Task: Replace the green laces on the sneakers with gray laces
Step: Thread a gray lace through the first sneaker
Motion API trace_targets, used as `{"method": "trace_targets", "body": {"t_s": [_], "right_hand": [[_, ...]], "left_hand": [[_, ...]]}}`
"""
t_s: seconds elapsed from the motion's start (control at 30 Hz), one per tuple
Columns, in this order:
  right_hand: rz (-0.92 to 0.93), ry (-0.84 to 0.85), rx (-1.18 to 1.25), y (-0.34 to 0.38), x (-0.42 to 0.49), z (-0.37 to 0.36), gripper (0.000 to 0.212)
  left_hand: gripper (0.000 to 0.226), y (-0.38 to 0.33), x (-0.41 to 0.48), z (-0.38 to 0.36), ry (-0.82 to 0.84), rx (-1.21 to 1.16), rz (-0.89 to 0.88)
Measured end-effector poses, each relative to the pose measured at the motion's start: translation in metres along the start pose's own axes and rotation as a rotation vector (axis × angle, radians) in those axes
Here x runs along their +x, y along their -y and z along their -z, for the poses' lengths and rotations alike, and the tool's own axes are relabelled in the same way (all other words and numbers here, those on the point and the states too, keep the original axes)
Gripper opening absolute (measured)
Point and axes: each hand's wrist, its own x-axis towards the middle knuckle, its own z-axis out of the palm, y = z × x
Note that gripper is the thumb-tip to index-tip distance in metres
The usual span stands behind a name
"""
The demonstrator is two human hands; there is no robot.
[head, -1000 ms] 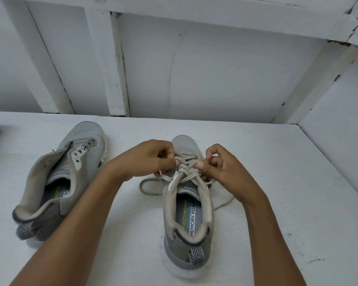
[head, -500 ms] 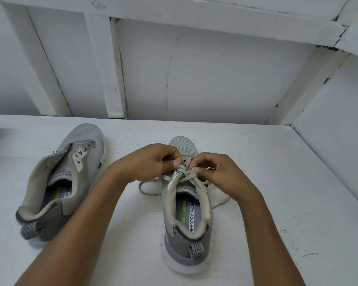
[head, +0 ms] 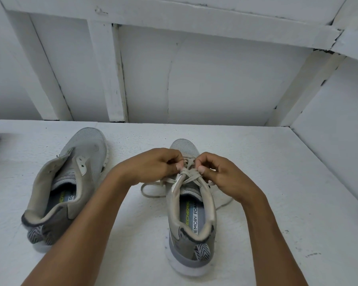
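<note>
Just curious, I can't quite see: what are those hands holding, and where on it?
Both the left hand and right hand pinch the gray lace where it crosses over the laced sneaker.

Person inspected from alongside. Left forearm [head: 87,223] and right forearm [head: 273,234]: bare along the whole visible length, slender, narrow at the wrist. Left hand [head: 153,166] and right hand [head: 221,174]: bare; nails short and plain (only the thumbnails show clearly).

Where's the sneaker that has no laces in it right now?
In the head view, the unlaced sneaker lies on the white table, far left, with the laced sneaker to its right.
</note>
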Motion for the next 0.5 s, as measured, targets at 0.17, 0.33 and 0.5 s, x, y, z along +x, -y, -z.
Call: {"method": "trace_targets", "body": {"t_s": [0.17, 0.33, 0.5], "right_hand": [[0.005, -0.004, 0.094, 0.001, -0.002, 0.0, 0.011], [-0.006, 0.007, 0.1, -0.002, -0.004, 0.002, 0.011], [-0.015, 0.007, 0.057, -0.005, -0.002, 0.0, 0.006]], "left_hand": [[0.012, 0.005, -0.007, 0.011, 0.066, -0.268, 0.062], [0.004, 0.001, -0.009, 0.009, 0.016, -0.137, -0.028], [0.015, -0.006, -0.007, 0.006, -0.008, -0.133, 0.014]]}}
